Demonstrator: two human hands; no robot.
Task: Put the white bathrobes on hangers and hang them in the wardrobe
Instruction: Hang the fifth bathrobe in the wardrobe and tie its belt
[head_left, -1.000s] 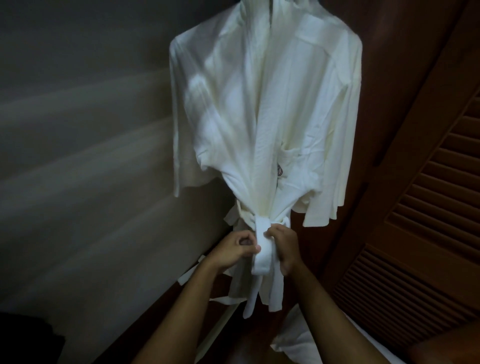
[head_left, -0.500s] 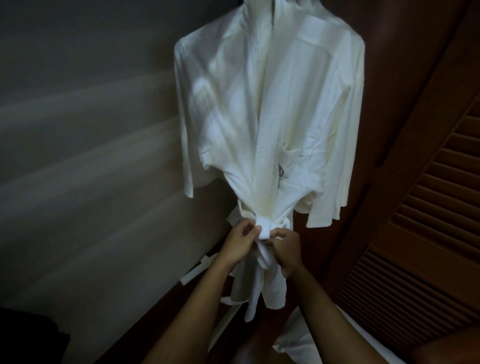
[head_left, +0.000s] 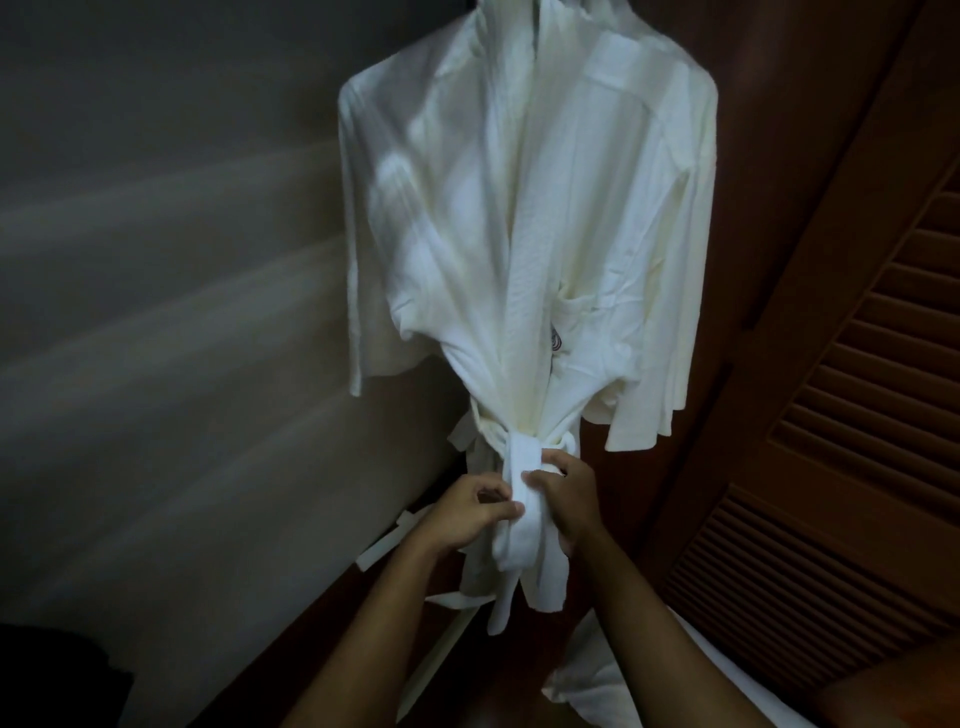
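The white bathrobe (head_left: 524, 218) is matt cloth with a fine ribbed weave, and its belt (head_left: 522, 499) looks thicker and softly textured. The louvred door (head_left: 857, 415) is dark reddish wood with a dull sheen. The wall (head_left: 156, 312) looks smooth and matt.

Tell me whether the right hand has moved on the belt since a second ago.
Yes. The right hand has slid slightly up the belt, toward the knot at the waist of the bathrobe, its thumb now nearer the knot.

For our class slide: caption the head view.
Both hands, left hand and right hand, tie the belt of a hanging white bathrobe.
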